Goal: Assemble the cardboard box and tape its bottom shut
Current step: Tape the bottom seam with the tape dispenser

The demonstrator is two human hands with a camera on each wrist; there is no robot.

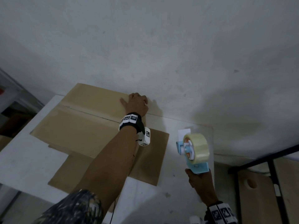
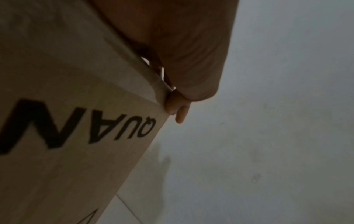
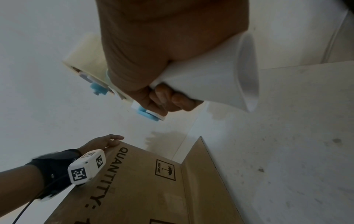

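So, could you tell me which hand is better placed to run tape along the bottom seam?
The right hand: it already grips the tape dispenser beside the cardboard box, while the left hand presses the flaps down.

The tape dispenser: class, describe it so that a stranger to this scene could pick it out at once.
Start at the white table against the white wall, where a brown cardboard box stands with its flaps closed on top. To the right of the box, the right hand grips the light-blue plastic tape dispenser by its white handle. Its roll of clear tape sets it apart: nothing else nearby is blue.
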